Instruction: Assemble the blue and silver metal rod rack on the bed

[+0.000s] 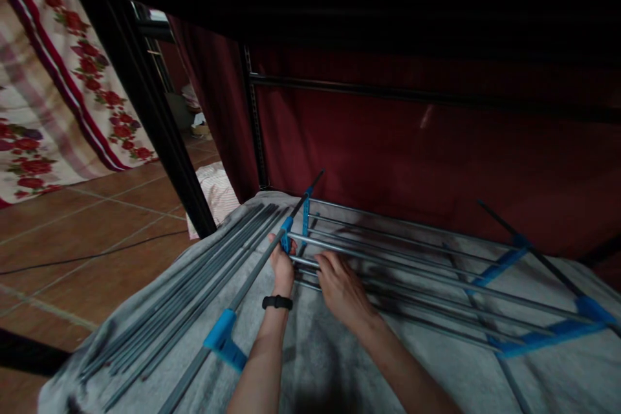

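A partly built rack frame lies on the grey blanket, with blue plastic brackets at both ends and metal rods running between them. My left hand [281, 265], a black band on its wrist, closes round a blue bracket [286, 242] on the near-left pole [257, 272]. Just to its right, my right hand [342, 288] pinches a metal rod [306, 261] close to that bracket. Farther down the same pole sits another blue bracket [226, 339]. At the frame's right end, a long blue bracket [543, 336] holds several rod ends.
Several loose grey rods [194, 278] lie side by side on the grey blanket [320, 343], left of the frame. Black bed posts [145, 103] and a dark overhead structure surround the spot. A dark red curtain [388, 142] hangs behind; a cable [97, 252] crosses the tiled floor.
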`<state>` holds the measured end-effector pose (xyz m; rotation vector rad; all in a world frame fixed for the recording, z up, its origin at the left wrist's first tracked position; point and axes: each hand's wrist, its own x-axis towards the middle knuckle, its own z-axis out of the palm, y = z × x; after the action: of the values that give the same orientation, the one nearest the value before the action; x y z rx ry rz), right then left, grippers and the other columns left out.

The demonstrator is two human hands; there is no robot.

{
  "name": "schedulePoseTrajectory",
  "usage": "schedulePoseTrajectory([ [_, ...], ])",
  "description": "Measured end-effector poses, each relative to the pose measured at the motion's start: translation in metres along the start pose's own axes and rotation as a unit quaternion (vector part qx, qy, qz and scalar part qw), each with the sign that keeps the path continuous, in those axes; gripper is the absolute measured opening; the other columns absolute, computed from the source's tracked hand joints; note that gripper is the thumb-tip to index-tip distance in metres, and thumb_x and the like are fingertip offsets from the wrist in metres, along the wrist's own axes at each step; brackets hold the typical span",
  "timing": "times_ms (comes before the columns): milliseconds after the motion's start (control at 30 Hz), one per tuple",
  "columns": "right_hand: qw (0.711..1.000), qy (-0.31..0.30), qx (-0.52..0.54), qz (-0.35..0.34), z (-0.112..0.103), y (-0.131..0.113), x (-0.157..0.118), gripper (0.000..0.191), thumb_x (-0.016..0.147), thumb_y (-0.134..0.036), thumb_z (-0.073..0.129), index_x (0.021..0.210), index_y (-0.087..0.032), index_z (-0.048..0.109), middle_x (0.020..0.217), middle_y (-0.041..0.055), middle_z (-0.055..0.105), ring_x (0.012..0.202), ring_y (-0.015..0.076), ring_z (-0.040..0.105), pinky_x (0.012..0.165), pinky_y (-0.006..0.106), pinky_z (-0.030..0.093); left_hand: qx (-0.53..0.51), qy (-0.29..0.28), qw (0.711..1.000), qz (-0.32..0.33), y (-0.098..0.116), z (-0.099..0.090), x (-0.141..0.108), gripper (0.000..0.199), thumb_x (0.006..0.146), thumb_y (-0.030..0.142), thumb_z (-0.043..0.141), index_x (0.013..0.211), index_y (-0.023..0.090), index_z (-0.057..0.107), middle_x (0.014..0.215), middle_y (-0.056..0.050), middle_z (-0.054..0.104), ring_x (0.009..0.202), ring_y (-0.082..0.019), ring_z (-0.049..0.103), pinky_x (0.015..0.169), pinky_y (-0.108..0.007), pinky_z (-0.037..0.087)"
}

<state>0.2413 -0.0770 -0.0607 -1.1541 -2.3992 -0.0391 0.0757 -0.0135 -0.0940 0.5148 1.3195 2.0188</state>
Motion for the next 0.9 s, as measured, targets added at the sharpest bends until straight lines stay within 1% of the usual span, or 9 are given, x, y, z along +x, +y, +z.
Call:
schedulePoseTrajectory([
  [67,0.999,-0.045,-0.008,0.003,0.008,-0.016,0.025,0.034,0.102,-0.014,0.042,0.131,-0.019,0.059,0.126,0.0122,0.067,0.109,0.0222,0.068,0.096,0.035,0.056,0.007,-0.002,1.0,-0.002,0.003,0.0,-0.001,0.066,0.089,0.078,0.046,0.056,0.022,0.055,0.049,-0.001,0.053,0.044,-0.014,0.045,0.046,-0.028,0.041],
  [133,0.996,-0.088,-0.021,0.009,0.015,-0.026,0.044,0.037,0.102,-0.015,0.04,0.136,-0.019,0.056,0.124,0.0126,0.068,0.104,0.0224,0.07,0.089,0.034,0.058,0.014,0.003,1.0,-0.005,0.008,0.0,-0.002,0.062,0.088,0.076,0.051,0.055,0.023,0.053,0.05,-0.001,0.052,0.047,-0.016,0.046,0.049,-0.03,0.044],
  [267,0.991,-0.129,-0.039,0.012,0.024,-0.033,0.064,0.043,0.105,-0.017,0.032,0.145,-0.016,0.048,0.132,0.016,0.067,0.101,0.0236,0.073,0.085,0.035,0.059,0.023,0.018,0.999,-0.018,0.013,-0.002,-0.001,0.053,0.09,0.066,0.056,0.056,0.026,0.05,0.054,0.0,0.049,0.057,-0.018,0.048,0.058,-0.032,0.047],
  [367,0.988,-0.146,-0.059,0.0,0.026,-0.034,0.067,0.045,0.106,-0.016,0.026,0.145,-0.014,0.047,0.135,0.0179,0.066,0.098,0.0248,0.075,0.082,0.037,0.06,0.025,0.025,0.999,-0.037,0.01,-0.005,0.0,0.049,0.092,0.06,0.055,0.058,0.026,0.049,0.055,0.001,0.045,0.06,-0.018,0.047,0.06,-0.032,0.045],
  [433,0.985,-0.154,-0.071,-0.011,0.025,-0.034,0.067,0.046,0.106,-0.015,0.024,0.146,-0.014,0.045,0.136,0.0182,0.065,0.096,0.0244,0.075,0.08,0.036,0.06,0.021,0.025,0.998,-0.049,0.007,-0.006,0.001,0.047,0.091,0.061,0.054,0.06,0.026,0.05,0.057,0.001,0.045,0.06,-0.018,0.045,0.06,-0.032,0.045],
  [633,0.983,-0.157,-0.086,-0.038,0.025,-0.03,0.067,0.045,0.107,-0.015,0.024,0.144,-0.015,0.049,0.13,0.0169,0.069,0.098,0.022,0.073,0.083,0.034,0.057,-0.016,-0.009,0.997,-0.069,0.002,-0.007,0.003,0.056,0.081,0.076,0.06,0.061,0.026,0.047,0.057,0.003,0.046,0.055,-0.015,0.04,0.055,-0.031,0.044],
  [700,0.983,-0.162,-0.078,-0.039,0.025,-0.028,0.067,0.045,0.106,-0.015,0.025,0.145,-0.015,0.048,0.13,0.017,0.069,0.1,0.0221,0.073,0.085,0.034,0.057,-0.02,-0.018,0.997,-0.069,0.002,-0.008,0.004,0.057,0.079,0.078,0.061,0.061,0.026,0.047,0.056,0.003,0.045,0.053,-0.014,0.04,0.052,-0.03,0.041],
  [800,0.983,-0.168,-0.063,-0.037,0.023,-0.028,0.068,0.046,0.106,-0.015,0.027,0.147,-0.015,0.047,0.133,0.0176,0.068,0.103,0.0228,0.073,0.086,0.035,0.057,-0.045,-0.041,0.996,-0.063,0.0,-0.008,0.005,0.054,0.078,0.075,0.064,0.063,0.025,0.05,0.059,0.003,0.049,0.053,-0.014,0.043,0.053,-0.028,0.042],
  [900,0.986,-0.156,-0.055,-0.024,0.021,-0.03,0.069,0.046,0.108,-0.022,0.026,0.148,-0.014,0.046,0.134,0.0176,0.068,0.106,0.0242,0.073,0.089,0.037,0.057,-0.075,-0.033,0.995,-0.057,-0.002,-0.007,0.006,0.052,0.073,0.072,0.072,0.066,0.024,0.053,0.06,0.004,0.052,0.055,-0.013,0.046,0.058,-0.028,0.046],
])
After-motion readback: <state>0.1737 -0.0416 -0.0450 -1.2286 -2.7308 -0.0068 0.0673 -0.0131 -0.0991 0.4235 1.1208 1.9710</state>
